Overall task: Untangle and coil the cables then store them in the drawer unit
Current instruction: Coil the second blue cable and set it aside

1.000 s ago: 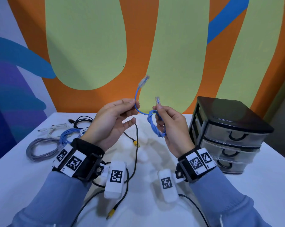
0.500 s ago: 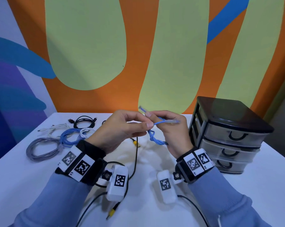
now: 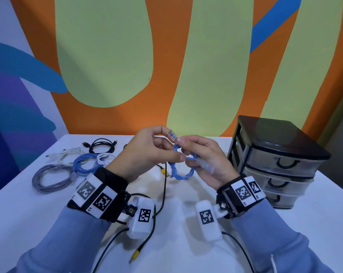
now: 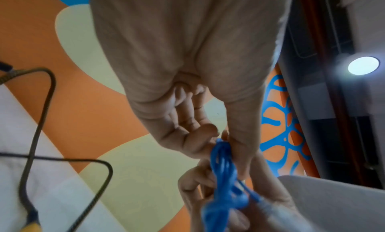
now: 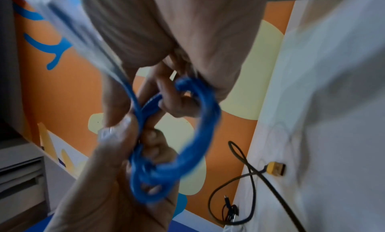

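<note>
Since half a second back, the clear plug end has swung from pointing right to sticking up above the fingers, and both hands have closed in tighter around the short blue cable [image 3: 181, 170]. Left hand [image 3: 147, 152] pinches the upper plug [image 3: 172, 134]; right hand [image 3: 208, 160] holds the coil with fingers curled round it, second plug [image 3: 206, 166] lying against its palm. So both grips are closed on the cable, held in the air above the bench [image 3: 38, 213], just left of the drawer unit [image 3: 280, 160]. Risk, as I judge it: the wrap is loose and twisty, so if either pinch slips the stiff cable can spring open, or the free plug can snag a loop and knot it. Cable looks thin, bright blue, wound into a small ragged ring with clear connectors. All drawers are shut, so storing needs a free hand. Other coiled cables [image 3: 54, 178] sit far left on the bench; a black lead with yellow plug [image 3: 163, 171] lies below the hands.
</note>
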The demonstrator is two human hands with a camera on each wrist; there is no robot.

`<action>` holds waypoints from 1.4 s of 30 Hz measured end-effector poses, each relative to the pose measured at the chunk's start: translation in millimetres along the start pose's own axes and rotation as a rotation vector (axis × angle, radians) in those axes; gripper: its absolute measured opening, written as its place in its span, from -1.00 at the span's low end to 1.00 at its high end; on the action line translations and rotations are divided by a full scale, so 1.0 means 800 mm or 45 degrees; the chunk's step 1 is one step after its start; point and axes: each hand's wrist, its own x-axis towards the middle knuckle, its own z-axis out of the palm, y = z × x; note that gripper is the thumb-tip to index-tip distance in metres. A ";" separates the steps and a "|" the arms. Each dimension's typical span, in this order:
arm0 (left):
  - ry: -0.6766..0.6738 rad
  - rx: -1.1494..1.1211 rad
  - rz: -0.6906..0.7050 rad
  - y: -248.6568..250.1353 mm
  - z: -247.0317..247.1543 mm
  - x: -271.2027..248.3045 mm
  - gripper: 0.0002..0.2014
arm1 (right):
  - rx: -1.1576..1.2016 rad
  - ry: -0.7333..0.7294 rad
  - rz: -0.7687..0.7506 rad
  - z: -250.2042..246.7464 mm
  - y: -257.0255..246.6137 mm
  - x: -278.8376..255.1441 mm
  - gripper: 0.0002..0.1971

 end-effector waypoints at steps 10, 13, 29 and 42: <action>0.218 0.929 0.211 -0.005 0.005 -0.004 -0.95 | -0.276 0.044 -0.141 0.002 0.006 0.001 -0.87; 0.147 0.826 0.155 -0.004 0.005 -0.003 -0.90 | -0.281 0.075 -0.139 0.004 0.010 0.002 -0.84; -0.002 -0.477 -0.232 -0.001 -0.013 0.003 -0.61 | -0.309 0.171 -0.268 -0.006 0.007 0.005 -0.85; 0.160 -0.023 0.100 -0.012 -0.010 0.005 -0.69 | -0.195 0.157 -0.074 -0.003 0.018 0.009 -0.65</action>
